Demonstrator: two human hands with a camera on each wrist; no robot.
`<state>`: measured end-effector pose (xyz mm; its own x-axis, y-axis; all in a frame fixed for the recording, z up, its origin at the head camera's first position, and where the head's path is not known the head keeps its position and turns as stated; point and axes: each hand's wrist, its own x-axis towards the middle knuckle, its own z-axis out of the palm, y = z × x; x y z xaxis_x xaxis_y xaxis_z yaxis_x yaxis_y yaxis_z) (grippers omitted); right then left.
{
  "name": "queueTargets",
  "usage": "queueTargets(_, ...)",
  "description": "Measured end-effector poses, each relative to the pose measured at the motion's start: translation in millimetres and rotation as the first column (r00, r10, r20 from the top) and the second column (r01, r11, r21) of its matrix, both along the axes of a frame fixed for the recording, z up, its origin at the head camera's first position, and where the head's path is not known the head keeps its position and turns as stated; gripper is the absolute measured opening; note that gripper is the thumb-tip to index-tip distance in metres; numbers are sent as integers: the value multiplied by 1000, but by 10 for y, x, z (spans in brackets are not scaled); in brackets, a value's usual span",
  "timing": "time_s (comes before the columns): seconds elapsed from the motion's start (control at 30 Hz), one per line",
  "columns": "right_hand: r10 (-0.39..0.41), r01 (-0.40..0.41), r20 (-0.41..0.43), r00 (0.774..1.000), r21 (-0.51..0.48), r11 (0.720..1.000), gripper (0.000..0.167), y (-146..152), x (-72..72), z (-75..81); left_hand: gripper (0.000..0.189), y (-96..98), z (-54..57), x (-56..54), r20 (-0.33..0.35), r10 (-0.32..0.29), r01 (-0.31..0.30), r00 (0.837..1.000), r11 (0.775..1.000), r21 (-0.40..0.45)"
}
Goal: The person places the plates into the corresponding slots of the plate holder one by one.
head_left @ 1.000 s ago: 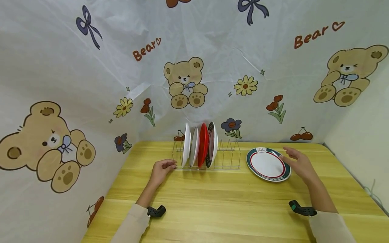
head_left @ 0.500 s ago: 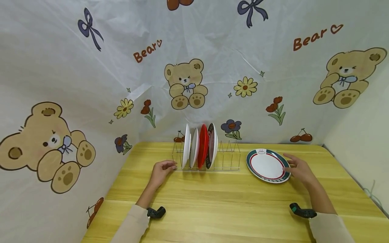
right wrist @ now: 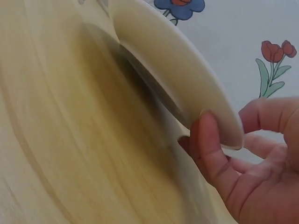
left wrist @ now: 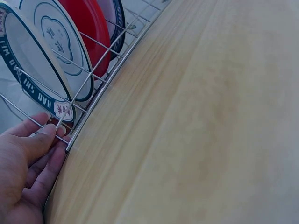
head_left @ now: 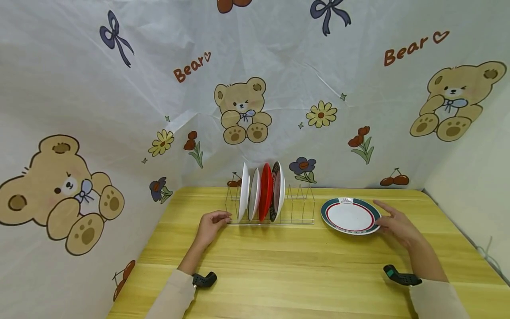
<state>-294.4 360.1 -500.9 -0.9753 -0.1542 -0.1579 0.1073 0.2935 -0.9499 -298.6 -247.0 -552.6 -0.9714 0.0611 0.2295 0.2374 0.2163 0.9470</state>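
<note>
My right hand (head_left: pixel 398 226) pinches the right rim of a white plate (head_left: pixel 350 217) with a green border and a red ring. In the right wrist view the plate's pale underside (right wrist: pixel 173 60) shows, with a shadow on the wood beneath. At the left end of a wire dish rack (head_left: pixel 295 223), my left hand (head_left: pixel 211 228) grips the corner wire between thumb and fingers. Two white plates (head_left: pixel 244 190), a red plate (head_left: pixel 265 190) and a dark-patterned plate (head_left: pixel 277 190) stand on edge in the rack's left and middle slots.
The wooden table (head_left: pixel 279 274) runs up to a white cloth backdrop (head_left: pixel 287 53) printed with bears and flowers. A pale wall (head_left: pixel 470 186) borders it on the right, where a thin cable (head_left: pixel 488 252) hangs. Upright wires rise from the rack's right part.
My right hand has closed on the plate's right rim and the plate has tilted, its near edge rising. My left hand stays at the rack's corner.
</note>
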Motion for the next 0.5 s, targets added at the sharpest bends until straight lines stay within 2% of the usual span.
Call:
queueTargets(0.1, 39, -29, 53, 998, -185, 982, 75, 18, -4, 16, 18, 17, 88, 56, -3, -15, 15, 1000, 1000, -15)
queueTargets(0.17, 54, -31, 80, 995, -261, 965, 75, 29, -12, 20, 17, 36, 159, 101, -5, -21, 20, 1000, 1000, -24)
queueTargets(0.27, 90, -63, 76, 993, -301, 952, 73, 44, -16, 25, 17, 59, 237, 157, -25, -16, 15, 1000, 1000, -24)
queueTargets(0.33, 124, -99, 56, 991, -330, 939, 71, 50, -13, 29, 17, 64, 245, 165, -32, -13, 12, 999, 1000, -16)
queueTargets(0.4, 176, -154, 24, 984, -382, 911, 68, 52, -4, 36, 17, 62, 244, 169, -36, -9, 9, 999, 1000, -11)
queueTargets(0.5, 266, -257, -46, 963, -459, 850, 65, 56, 1, 48, 17, 55, 239, 168, -31, -10, 10, 999, 1000, -12)
